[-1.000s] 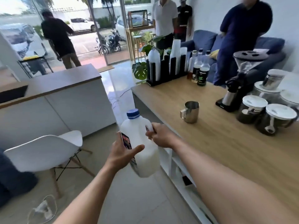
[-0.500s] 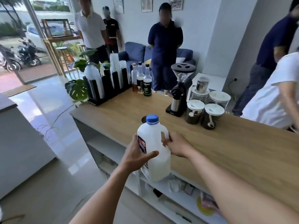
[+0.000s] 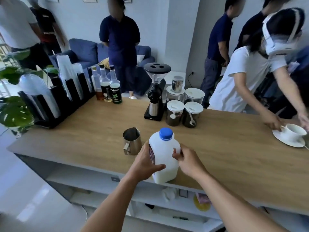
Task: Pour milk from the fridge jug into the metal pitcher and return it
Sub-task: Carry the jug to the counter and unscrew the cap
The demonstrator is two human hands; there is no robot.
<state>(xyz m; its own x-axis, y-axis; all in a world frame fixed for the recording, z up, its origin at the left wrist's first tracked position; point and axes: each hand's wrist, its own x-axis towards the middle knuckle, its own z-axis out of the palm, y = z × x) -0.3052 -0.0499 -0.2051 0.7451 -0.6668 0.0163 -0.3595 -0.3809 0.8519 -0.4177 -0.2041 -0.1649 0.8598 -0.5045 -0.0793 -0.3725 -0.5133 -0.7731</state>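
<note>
Right, both hands on the milk jug [image 3: 164, 158] w/ blue cap [image 3: 165, 133], upright at near counter [image 3: 234, 158] edge: left hand [image 3: 145, 163] wrapped round its label (unreadable), right hand [image 3: 188, 162] gripping the handle. Metal pitcher [image 3: 132, 141] just left. Far bottle [image 3: 115, 87] label, only partly legible, ends "Beach".

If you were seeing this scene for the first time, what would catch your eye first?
First, the white milk jug with its blue cap, held by the left hand and right hand at the wooden counter's near edge. Just left of it stands the open metal pitcher. Behind them are a black coffee grinder and lidded jars.
</note>
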